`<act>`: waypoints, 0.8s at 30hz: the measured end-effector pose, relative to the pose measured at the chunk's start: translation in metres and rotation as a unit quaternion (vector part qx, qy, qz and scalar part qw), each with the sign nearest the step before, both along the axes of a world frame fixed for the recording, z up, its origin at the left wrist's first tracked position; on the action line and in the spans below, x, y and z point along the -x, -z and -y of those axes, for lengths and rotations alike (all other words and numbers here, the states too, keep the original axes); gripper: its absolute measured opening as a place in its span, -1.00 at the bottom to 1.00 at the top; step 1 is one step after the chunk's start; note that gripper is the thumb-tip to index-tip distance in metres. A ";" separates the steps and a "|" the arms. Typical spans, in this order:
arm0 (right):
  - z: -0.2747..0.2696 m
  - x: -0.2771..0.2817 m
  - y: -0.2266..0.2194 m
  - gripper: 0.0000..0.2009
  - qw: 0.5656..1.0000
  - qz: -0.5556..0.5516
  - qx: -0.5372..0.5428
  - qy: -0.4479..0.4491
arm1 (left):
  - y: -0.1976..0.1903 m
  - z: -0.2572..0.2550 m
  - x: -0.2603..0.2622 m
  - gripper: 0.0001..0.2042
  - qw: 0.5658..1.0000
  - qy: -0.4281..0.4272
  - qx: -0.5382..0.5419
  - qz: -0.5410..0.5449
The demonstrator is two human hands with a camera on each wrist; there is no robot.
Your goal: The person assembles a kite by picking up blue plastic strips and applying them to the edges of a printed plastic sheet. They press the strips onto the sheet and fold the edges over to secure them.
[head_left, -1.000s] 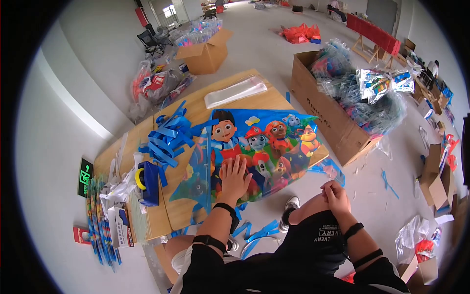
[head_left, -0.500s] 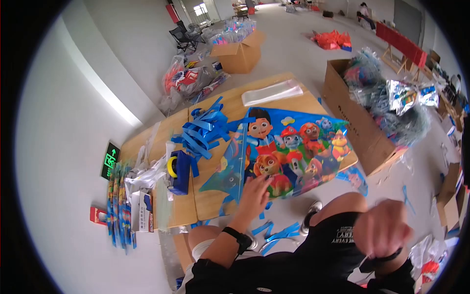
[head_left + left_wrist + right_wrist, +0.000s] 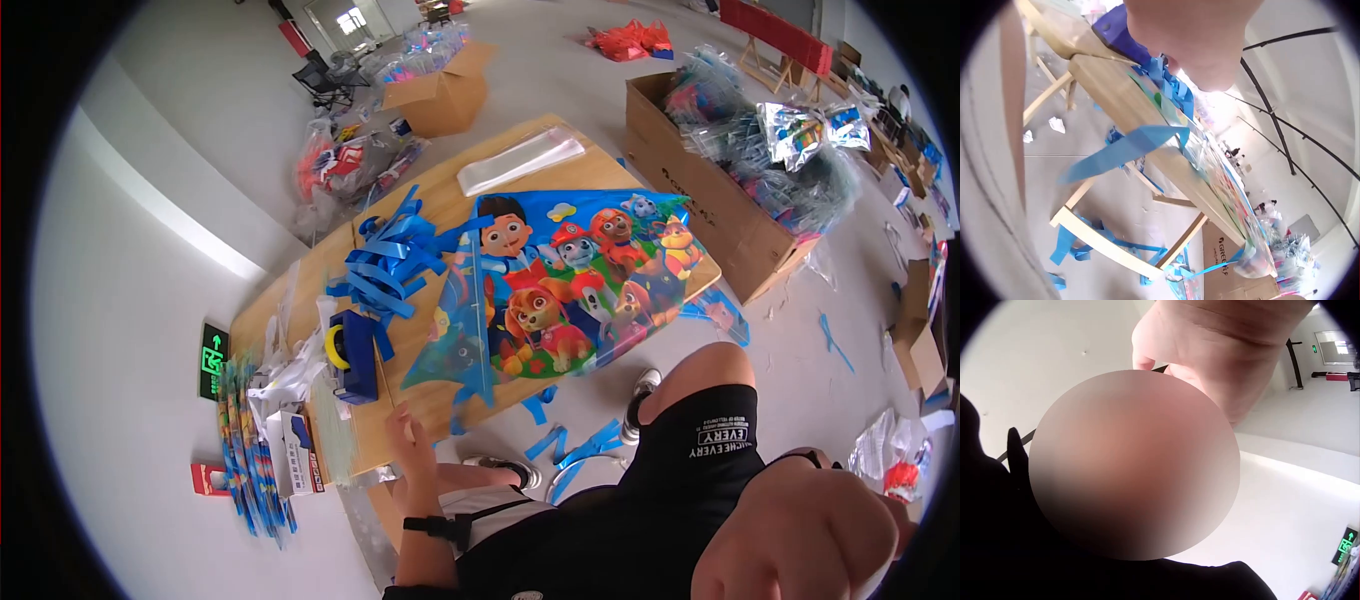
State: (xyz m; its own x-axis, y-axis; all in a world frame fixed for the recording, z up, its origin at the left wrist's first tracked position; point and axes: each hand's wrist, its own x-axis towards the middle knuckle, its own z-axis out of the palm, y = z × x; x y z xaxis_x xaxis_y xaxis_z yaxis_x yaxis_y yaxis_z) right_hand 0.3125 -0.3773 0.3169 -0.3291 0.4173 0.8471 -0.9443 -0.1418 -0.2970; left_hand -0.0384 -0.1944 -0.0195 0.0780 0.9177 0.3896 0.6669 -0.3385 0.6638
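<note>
A printed plastic sheet (image 3: 585,285) with cartoon figures, shaped like a kite, lies over the right part of the wooden table (image 3: 540,150). My left hand (image 3: 408,445) hovers at the near edge of the table, off the sheet, its fingers loosely bent around nothing. Beyond that hand stands a blue tape dispenser (image 3: 357,370) with a yellow ring in it. In the head view my right hand (image 3: 800,535) looms large and blurred at the lower right, lifted close to the camera. The right wrist view has its fingers mostly hidden; I cannot tell what they touch.
Blue ribbons (image 3: 390,265) are heaped left of the sheet, and a clear plastic strip (image 3: 522,160) lies at the far edge. A large carton (image 3: 690,180) of wrapped goods stands right of the table. Ribbon scraps (image 3: 580,450) litter the floor near my feet.
My left hand has come off the printed sheet and moved left to the table's near edge. My right hand has risen from my knee toward the camera.
</note>
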 end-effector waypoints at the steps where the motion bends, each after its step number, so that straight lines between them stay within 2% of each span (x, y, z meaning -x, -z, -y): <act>1: 0.000 0.003 0.000 -0.59 1.000 0.001 0.005 0.004 | 0.004 0.002 -0.001 -0.70 0.998 -0.003 -0.004 0.059; 2: -0.002 0.006 -0.001 -0.58 1.000 -0.004 0.010 0.029 | 0.008 0.004 -0.001 -0.71 0.993 -0.007 -0.008 0.119; 3: -0.003 0.009 -0.002 -0.56 0.998 -0.006 0.012 0.053 | 0.005 0.003 -0.008 -0.71 0.992 -0.005 -0.004 0.123; 5: -0.006 0.015 -0.003 -0.56 0.998 0.007 0.018 0.053 | -0.001 -0.004 -0.026 -0.72 0.966 0.066 0.062 0.242; 6: -0.009 0.020 -0.003 -0.55 0.998 0.014 0.021 0.049 | -0.011 -0.005 -0.037 -0.72 0.964 0.064 0.057 0.252; 8: -0.027 0.027 -0.006 -0.55 0.999 0.036 -0.024 0.029 | -0.034 -0.011 -0.061 -0.71 0.974 0.159 0.061 0.149; 9: -0.039 0.032 -0.005 -0.54 0.997 0.046 -0.062 0.011 | -0.034 -0.014 -0.071 -0.71 0.974 0.152 0.048 0.163; 10: -0.052 0.036 -0.002 -0.54 0.996 0.059 -0.070 0.000 | -0.032 -0.016 -0.080 -0.71 0.972 0.183 0.042 0.145; 11: -0.068 0.041 0.005 -0.61 0.992 0.059 -0.109 0.007 | -0.031 -0.017 -0.087 -0.70 0.969 0.210 0.035 0.126; 12: -0.084 0.045 0.014 -0.66 0.987 0.057 -0.147 0.012 | -0.029 -0.017 -0.092 -0.70 0.970 0.198 0.025 0.139; 14: -0.108 0.039 0.045 -0.68 0.986 0.139 -0.076 0.047 | -0.023 -0.015 -0.098 -0.68 0.956 0.259 0.018 0.134; 15: -0.112 0.035 0.059 -0.72 0.955 0.251 0.022 0.156 | -0.020 -0.014 -0.098 -0.68 0.958 0.248 0.011 0.145; 16: -0.120 0.033 0.071 -0.75 0.889 0.355 0.118 0.264 | -0.018 -0.010 -0.097 -0.67 0.949 0.254 0.064 0.173; 17: -0.140 0.034 0.087 -0.78 0.807 0.477 0.156 0.311 | -0.018 -0.009 -0.097 -0.66 0.937 0.262 0.117 0.201; 18: -0.164 0.035 0.108 -0.80 0.705 0.586 0.189 0.352 | -0.020 -0.011 -0.097 -0.66 0.937 0.256 0.116 0.210; 20: -0.201 0.033 0.166 -0.79 0.522 0.713 0.077 0.461 | -0.026 -0.022 -0.094 -0.66 0.924 0.274 0.147 0.223; 24: -0.258 0.044 0.255 -0.75 0.538 0.716 0.139 0.423 | -0.028 -0.048 -0.088 -0.63 0.932 0.240 0.137 0.234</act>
State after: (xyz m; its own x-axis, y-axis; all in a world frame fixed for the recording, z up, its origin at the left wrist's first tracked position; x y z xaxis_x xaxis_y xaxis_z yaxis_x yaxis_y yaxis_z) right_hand 0.2684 -0.1189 0.0624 -0.1539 0.9758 -0.1553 0.4614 -0.0680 -0.8846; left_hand 0.0492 -0.1468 0.0086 0.3862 0.8907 0.2398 0.0984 -0.2983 0.9494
